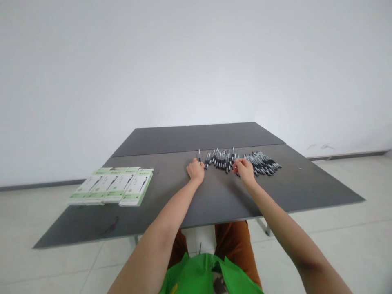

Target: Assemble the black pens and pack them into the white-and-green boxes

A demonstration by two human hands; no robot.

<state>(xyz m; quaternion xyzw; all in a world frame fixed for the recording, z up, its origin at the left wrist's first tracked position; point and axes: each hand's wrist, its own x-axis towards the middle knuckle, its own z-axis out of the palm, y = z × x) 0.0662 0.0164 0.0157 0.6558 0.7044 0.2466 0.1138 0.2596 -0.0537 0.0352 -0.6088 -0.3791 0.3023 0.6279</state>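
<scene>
Both my arms reach out over a dark grey table point(214, 196). My left hand point(196, 169) is curled shut around one black-and-white pen point(199, 155), which sticks up from the fist. My right hand point(244, 168) pinches at the near edge of a long spread of black-and-white pens point(245, 159); what sits between its fingers is too small to name. The pens lie side by side across the table's middle, just beyond both hands.
Several white-and-green flat boxes point(113, 185) lie in a row at the table's left side. A bright green bag point(208, 275) rests on my lap below the table's near edge. A white wall stands behind, and pale floor tiles surround the table.
</scene>
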